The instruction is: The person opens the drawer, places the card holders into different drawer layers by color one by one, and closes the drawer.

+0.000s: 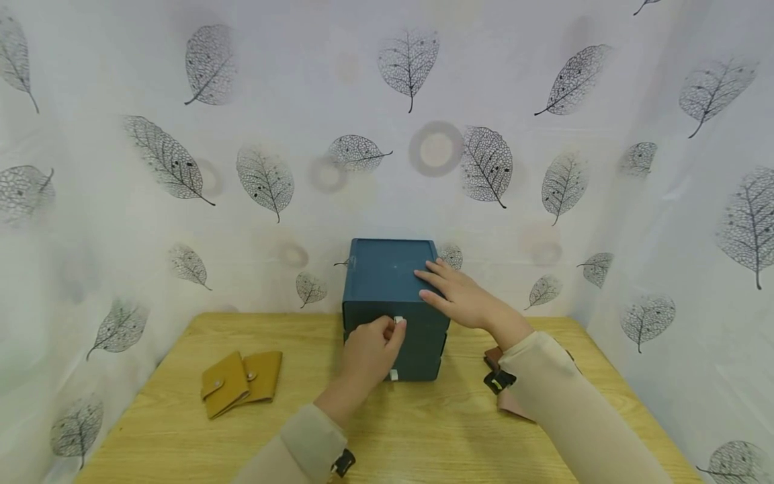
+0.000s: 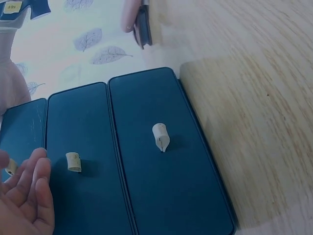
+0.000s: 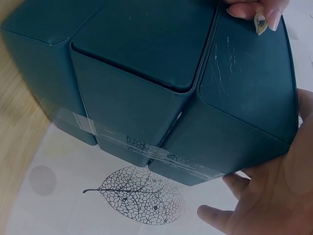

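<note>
A dark teal box of three stacked drawers (image 1: 393, 269) stands near the back of the table. My left hand (image 1: 371, 353) is at its front and pinches the pale pull tab (image 3: 260, 23) of the top drawer between thumb and finger. Over the right edge of the box's top lies my right hand (image 1: 462, 296), its fingers spread and resting on the surface. In the left wrist view, the middle drawer's tab (image 2: 73, 162) and the bottom drawer's tab (image 2: 160, 137) stick out untouched. All three drawer fronts sit about level.
Two mustard snap wallets (image 1: 226, 383) overlap on the table's left side. A brown wallet (image 1: 492, 357) and a pink one (image 1: 514, 407) lie at the right, partly hidden under my right forearm. A leaf-printed curtain (image 1: 326, 255) hangs behind the table (image 1: 423, 430). Clear tape (image 3: 161, 156) runs along the box's side.
</note>
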The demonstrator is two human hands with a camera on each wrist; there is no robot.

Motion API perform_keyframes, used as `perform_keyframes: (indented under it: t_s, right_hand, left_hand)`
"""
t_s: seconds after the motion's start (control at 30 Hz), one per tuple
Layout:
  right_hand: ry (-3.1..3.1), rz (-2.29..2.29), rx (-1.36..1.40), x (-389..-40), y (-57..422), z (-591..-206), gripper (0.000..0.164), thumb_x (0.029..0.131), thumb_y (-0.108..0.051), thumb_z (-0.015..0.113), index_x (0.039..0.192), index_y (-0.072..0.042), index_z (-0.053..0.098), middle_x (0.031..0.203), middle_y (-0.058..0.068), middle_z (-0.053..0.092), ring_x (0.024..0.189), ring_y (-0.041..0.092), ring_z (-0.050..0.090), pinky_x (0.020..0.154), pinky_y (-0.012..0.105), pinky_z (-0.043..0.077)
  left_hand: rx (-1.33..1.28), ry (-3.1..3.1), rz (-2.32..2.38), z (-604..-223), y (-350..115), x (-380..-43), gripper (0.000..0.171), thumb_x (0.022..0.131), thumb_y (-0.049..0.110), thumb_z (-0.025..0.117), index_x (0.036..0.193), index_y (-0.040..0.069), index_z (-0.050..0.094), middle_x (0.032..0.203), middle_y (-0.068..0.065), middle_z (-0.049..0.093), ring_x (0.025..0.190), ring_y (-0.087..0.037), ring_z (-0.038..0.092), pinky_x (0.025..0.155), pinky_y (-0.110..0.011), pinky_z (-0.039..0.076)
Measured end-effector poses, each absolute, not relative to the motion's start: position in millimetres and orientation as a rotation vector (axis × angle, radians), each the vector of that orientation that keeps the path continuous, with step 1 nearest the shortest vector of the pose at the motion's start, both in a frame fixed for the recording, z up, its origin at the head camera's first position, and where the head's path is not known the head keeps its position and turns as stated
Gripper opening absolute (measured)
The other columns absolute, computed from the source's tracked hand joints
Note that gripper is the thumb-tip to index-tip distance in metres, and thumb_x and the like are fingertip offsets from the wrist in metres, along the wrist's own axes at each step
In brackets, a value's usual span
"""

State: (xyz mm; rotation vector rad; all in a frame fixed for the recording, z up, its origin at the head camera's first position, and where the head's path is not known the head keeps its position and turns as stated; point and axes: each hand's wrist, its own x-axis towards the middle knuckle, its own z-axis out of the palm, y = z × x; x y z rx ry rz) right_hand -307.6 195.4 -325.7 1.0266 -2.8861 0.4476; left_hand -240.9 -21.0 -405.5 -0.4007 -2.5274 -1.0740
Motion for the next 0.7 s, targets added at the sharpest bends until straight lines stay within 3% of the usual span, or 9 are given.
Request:
perform_keyframes:
  t_s: [0.7]
  right_hand:
    - [-2.912, 0.412, 1.026, -310.2, 195.8, -324.2, 0.065, 0.106, -0.054, 0.035, 0.159, -0.018, 0.03, 0.166, 0.014, 0.015, 0.153, 0.037, 0.006, 0.119, 0.063, 0.011]
  left_hand:
    - [-0.483, -2.481, -1.141, -409.7, -24.5, -241.1, 0.026, 0.103, 0.033, 0.057, 0.089, 0.017, 0.071, 0.074, 0.01, 0.071, 0.058, 0.001, 0.059, 0.052, -0.021, 0.048]
